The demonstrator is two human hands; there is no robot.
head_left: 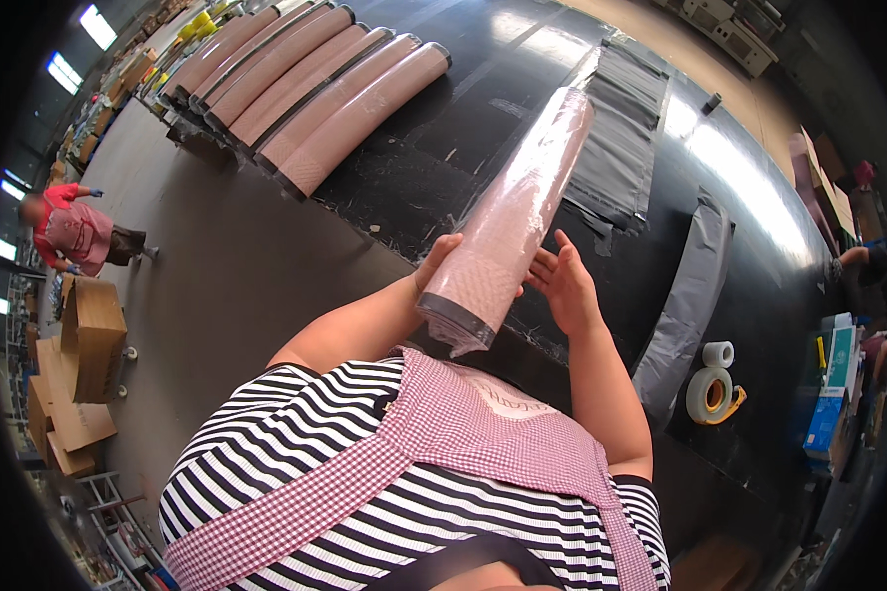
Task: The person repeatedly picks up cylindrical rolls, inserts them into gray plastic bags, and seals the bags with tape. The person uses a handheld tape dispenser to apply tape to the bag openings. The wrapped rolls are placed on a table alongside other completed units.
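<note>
A pink textured mat roll (512, 207) in clear plastic wrap, with dark edging at its near end, slants away from me over the black table. My left hand (438, 259) grips its near part from the left side, most of the fingers hidden beneath the roll. On the other side, my right hand (566, 286) has its fingers stretched out and thumb raised, the fingertips close against the roll. Whether they touch it I cannot tell. Loose plastic bunches at the roll's near end.
Several similar wrapped rolls (365, 118) lie side by side at the table's far left. Grey plastic sheets (616, 133) and a long folded grey bag (688, 295) are on the black table (434, 148). Tape rolls (708, 396) lie at right. Leftward, a person (74, 231) stands near cardboard boxes (94, 340).
</note>
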